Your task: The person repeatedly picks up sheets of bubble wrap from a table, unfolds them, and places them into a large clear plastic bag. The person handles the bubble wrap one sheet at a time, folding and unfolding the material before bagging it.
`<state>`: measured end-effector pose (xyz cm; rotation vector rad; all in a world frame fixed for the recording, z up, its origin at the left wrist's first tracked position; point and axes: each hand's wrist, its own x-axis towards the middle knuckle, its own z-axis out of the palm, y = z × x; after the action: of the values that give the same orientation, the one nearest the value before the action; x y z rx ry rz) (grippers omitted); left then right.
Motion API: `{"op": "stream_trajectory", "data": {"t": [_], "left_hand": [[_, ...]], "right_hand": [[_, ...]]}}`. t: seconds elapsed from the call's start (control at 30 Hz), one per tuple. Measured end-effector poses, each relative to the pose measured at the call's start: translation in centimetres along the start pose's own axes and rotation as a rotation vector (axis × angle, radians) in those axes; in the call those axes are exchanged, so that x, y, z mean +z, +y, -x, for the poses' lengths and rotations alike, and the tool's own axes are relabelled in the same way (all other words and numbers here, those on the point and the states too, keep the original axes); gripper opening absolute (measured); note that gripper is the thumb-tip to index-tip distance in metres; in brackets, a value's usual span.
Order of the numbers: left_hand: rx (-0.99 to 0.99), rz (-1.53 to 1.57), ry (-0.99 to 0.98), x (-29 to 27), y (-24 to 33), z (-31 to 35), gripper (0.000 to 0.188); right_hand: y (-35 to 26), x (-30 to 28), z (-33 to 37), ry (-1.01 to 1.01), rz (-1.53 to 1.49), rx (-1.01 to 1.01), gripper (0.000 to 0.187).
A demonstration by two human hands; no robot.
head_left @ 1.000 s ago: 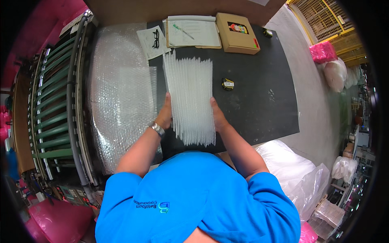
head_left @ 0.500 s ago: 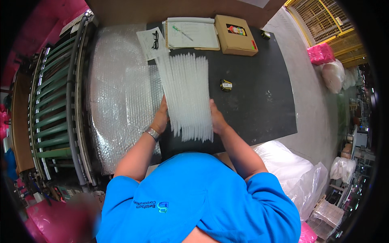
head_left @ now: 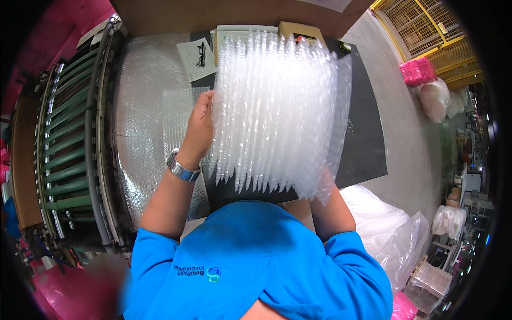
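Note:
A thick stack of clear bubble wrap sheets (head_left: pixel 272 117) is held up over the dark tabletop, its many edges fanned out toward me. Along its left side my left hand (head_left: pixel 201 125) grips the stack, fingers closed around the edge; a metal watch (head_left: pixel 182 167) is on that wrist. My right hand (head_left: pixel 327 178) supports the lower right side, mostly hidden behind the translucent sheets. Under and left of the stack, a large bubble wrap sheet (head_left: pixel 144 117) lies flat, with smaller bubble wrap pieces (head_left: pixel 178 117) on it.
Black glasses (head_left: pixel 201 55) rest on a paper (head_left: pixel 188 60) at the back. Behind the stack, a cardboard box (head_left: pixel 298 30) and a clipboard are partly covered. A green roller conveyor (head_left: pixel 66 144) stands left. White plastic sheeting (head_left: pixel 368 213) bulges at the lower right.
The stack has spread from a narrow bundle into a wide fan and risen closer to me. My left hand moved up; my right shifted rightward behind the sheets. The tape measure is now hidden.

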<state>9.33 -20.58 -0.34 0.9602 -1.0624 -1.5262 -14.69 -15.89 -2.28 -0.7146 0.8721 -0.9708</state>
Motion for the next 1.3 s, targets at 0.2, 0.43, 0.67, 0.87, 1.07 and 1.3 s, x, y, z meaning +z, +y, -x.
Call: {"op": "stream_trajectory", "data": {"t": [0.2,0.43,0.67,0.87,1.07,1.3], "left_hand": [[-0.154,-0.151,0.064,-2.0,-6.5,1.2,0.04],[-0.296,-0.173,0.008,-4.3,-16.4,3.0,0.05],[-0.349,-0.011,-0.091,-4.0,-11.8,2.9,0.051],[-0.238,-0.286,-0.097,-5.4,-15.1,4.3,0.054],[-0.363,0.02,-0.206,-4.8,-11.3,3.2,0.063],[-0.486,0.028,-0.079,-3.3,-6.4,1.9,0.06]], "right_hand": [[1.4,-1.8,-3.0,0.135,-0.044,0.073,0.049],[8.3,-3.4,-3.7,0.236,-0.174,-0.037,0.048],[3.0,-2.6,-2.6,0.181,-0.132,0.007,0.046],[7.0,-2.8,-1.7,0.291,-0.186,0.008,0.045],[3.1,-2.3,0.0,0.379,-0.183,0.099,0.044],[-0.3,-2.8,-2.8,0.083,0.095,0.092,0.051]]}}
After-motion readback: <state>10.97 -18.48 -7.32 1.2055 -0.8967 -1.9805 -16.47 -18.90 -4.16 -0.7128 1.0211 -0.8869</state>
